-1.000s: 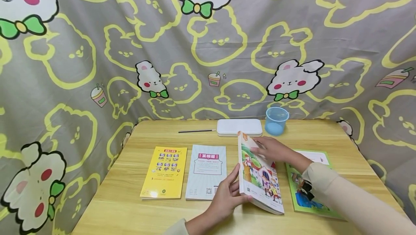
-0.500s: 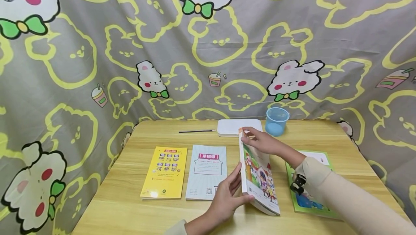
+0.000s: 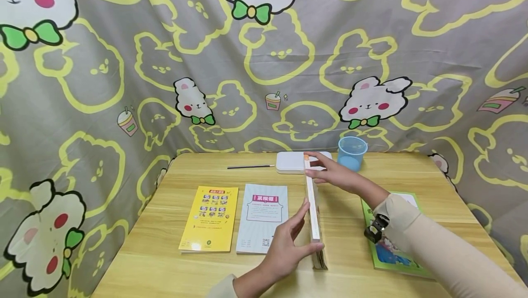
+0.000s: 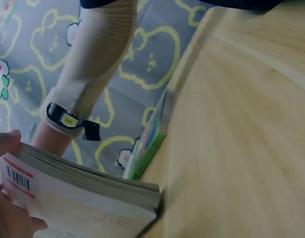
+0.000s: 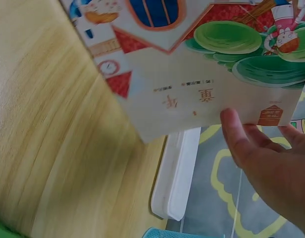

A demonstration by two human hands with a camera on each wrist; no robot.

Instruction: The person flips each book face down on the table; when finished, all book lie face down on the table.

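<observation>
A thick paperback book (image 3: 313, 208) stands on its long edge, its white spine facing up. My left hand (image 3: 285, 248) grips its near end, thumb at the end of the spine and fingers along the left cover. At the far end my right hand (image 3: 336, 176) pinches the top corner. In the left wrist view, the back cover with a barcode (image 4: 18, 177) shows beside the left fingers. The right wrist view shows the illustrated front cover (image 5: 177, 74), with the right thumb lying on it.
Left of the held book lie a light blue book (image 3: 262, 224) and a yellow book (image 3: 209, 220). A green book (image 3: 398, 259) lies partly under the right forearm. Along the back are a thin dark stick (image 3: 250, 167), a white case (image 3: 290, 162) and a blue cup (image 3: 352, 153).
The book has turned from leaning with its front cover visible to nearly upright, spine up. My right hand has moved from the cover up to the far end of the spine.
</observation>
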